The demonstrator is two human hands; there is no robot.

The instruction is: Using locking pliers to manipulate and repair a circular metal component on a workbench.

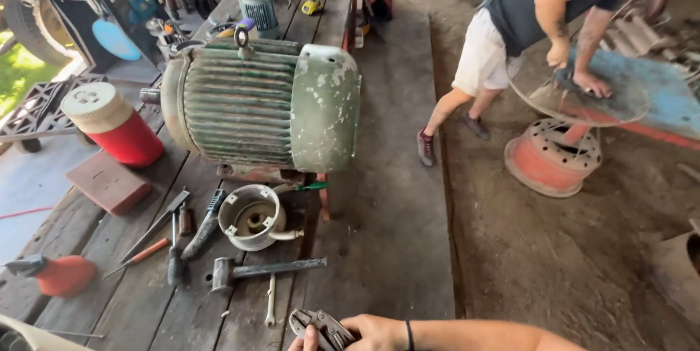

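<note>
My right hand (373,332) reaches in from the lower right with a black band on its wrist. It grips grey metal pliers (321,325) over the front edge of the wooden workbench (146,300). Just beyond the hand lie a steel hammer (264,270) and a small wrench (270,300). Behind them sits a round metal end cap (252,217). A large green ribbed electric motor (259,107) lies on its side further back. My left hand is out of sight.
Screwdrivers and files (171,231) lie left of the cap, beside a red oil can (60,275), a brown block (109,183) and a red-and-white jug (113,123). At right, another person (525,8) handles a wire guard (583,96) above a red wheel rim (553,158).
</note>
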